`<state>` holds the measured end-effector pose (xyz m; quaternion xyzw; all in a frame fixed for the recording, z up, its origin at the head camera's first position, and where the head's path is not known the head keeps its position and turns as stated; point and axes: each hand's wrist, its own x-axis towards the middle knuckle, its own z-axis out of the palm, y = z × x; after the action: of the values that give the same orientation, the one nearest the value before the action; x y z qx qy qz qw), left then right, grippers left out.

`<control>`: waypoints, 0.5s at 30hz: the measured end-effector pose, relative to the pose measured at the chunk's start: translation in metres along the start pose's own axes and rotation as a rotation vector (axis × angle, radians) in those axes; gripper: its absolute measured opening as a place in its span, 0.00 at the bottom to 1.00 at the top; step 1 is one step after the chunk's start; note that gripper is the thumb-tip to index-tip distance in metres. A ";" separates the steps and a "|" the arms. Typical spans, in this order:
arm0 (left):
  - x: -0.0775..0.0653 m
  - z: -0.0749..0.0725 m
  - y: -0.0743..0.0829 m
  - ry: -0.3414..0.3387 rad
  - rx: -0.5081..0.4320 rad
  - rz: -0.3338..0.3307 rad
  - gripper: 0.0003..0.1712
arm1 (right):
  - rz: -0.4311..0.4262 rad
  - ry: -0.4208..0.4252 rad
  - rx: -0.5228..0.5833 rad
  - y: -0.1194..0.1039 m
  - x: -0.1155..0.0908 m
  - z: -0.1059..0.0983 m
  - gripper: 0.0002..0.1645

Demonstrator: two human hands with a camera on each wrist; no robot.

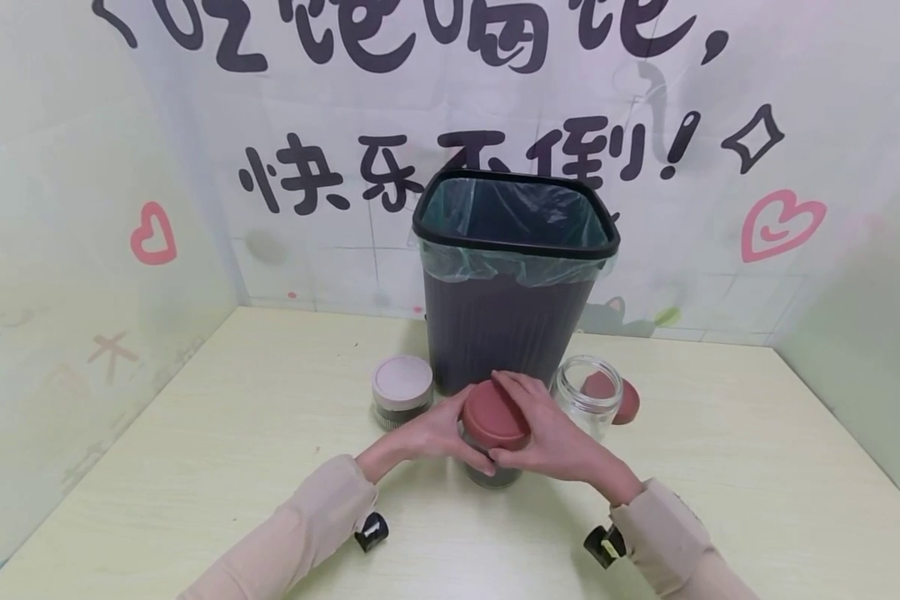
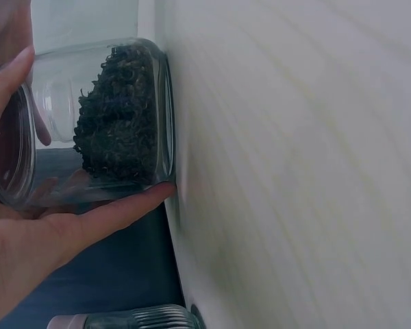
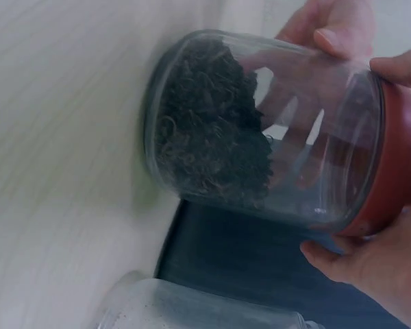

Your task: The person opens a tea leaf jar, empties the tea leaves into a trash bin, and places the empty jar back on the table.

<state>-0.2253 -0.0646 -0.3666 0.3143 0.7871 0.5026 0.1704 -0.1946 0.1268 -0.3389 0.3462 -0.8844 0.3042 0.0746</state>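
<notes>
A clear glass jar (image 3: 219,130) of dark, curled leaves, like loose tea, is upright at the middle of the table, its base at the tabletop. Its red lid (image 1: 495,412) sits on the mouth. From the left, my left hand (image 1: 438,433) holds the glass body, one finger stretched along the side towards the base. My right hand (image 1: 555,437) grips the lid from the right, its fingers and thumb around the rim. Beside the right hand stands an open glass jar (image 1: 588,408), partly in front of another red lid (image 1: 630,402).
Directly behind the hands rises a dark trash bin (image 1: 498,325) lined with a greenish plastic bag. A jar with a pale pink lid (image 1: 402,382) stands left of the bin. Printed walls enclose the pale table (image 1: 270,417) at the back and sides.
</notes>
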 end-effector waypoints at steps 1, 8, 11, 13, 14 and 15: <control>0.000 0.000 0.000 0.000 0.001 0.000 0.50 | -0.003 -0.012 0.016 0.000 0.000 -0.001 0.51; -0.001 0.000 0.000 0.004 0.025 -0.020 0.52 | 0.053 0.160 -0.210 -0.007 -0.001 0.010 0.60; -0.001 0.000 0.001 0.008 0.039 -0.015 0.52 | 0.057 0.270 -0.373 -0.009 0.001 0.016 0.62; -0.001 0.000 0.001 0.006 0.040 -0.013 0.52 | 0.054 0.296 -0.419 -0.010 0.002 0.019 0.61; 0.000 0.000 0.001 0.004 0.032 -0.012 0.51 | 0.054 0.298 -0.428 -0.010 0.002 0.020 0.60; 0.000 -0.001 0.001 0.002 0.025 -0.013 0.51 | 0.055 0.295 -0.430 -0.010 0.002 0.021 0.58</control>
<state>-0.2251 -0.0652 -0.3658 0.3107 0.7955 0.4921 0.1689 -0.1880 0.1073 -0.3496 0.2499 -0.9174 0.1584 0.2663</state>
